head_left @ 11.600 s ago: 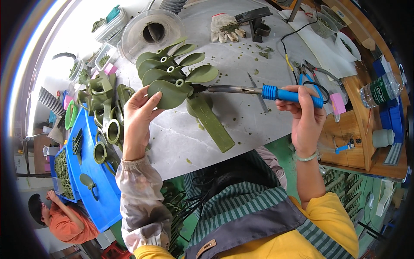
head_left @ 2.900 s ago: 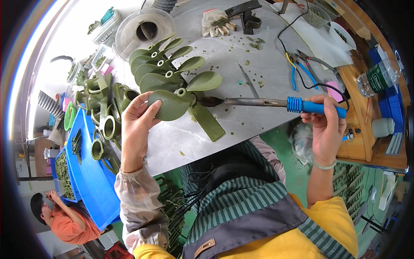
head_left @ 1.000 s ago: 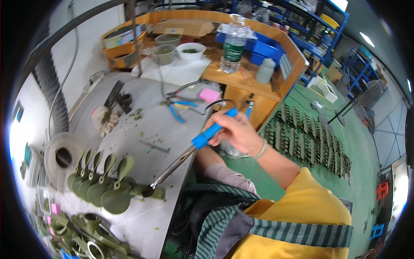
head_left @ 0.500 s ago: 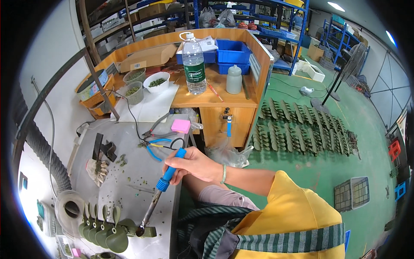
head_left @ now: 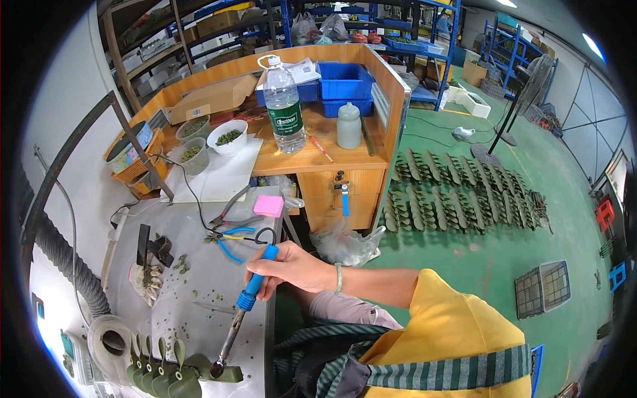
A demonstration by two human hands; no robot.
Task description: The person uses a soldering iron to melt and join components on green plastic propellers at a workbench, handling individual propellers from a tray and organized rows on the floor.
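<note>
My right hand (head_left: 282, 268) is closed around the blue handle of a soldering iron (head_left: 247, 292); a black cable leaves its top end. The iron slants down to the left, its dark tip at the end of an olive-green bar. This bar belongs to an olive-green piece (head_left: 169, 371) with a row of rounded, blade-like lobes, lying at the near edge of the grey table (head_left: 219, 272). Whether the tip presses into the bar or only rests against it, I cannot tell. My left hand is not in view.
Beyond the hand lie pliers (head_left: 229, 209) and a pink block (head_left: 268, 206). Green crumbs and a stained glove (head_left: 146, 282) are at left. A water bottle (head_left: 284, 106) and a white bowl (head_left: 227, 137) stand on the wooden desk. Rows of green pieces (head_left: 451, 205) cover the floor at right.
The whole view has shifted a little, so the bench things sit slightly left and lower. My right hand still grips the iron, its tip staying at the green bar.
</note>
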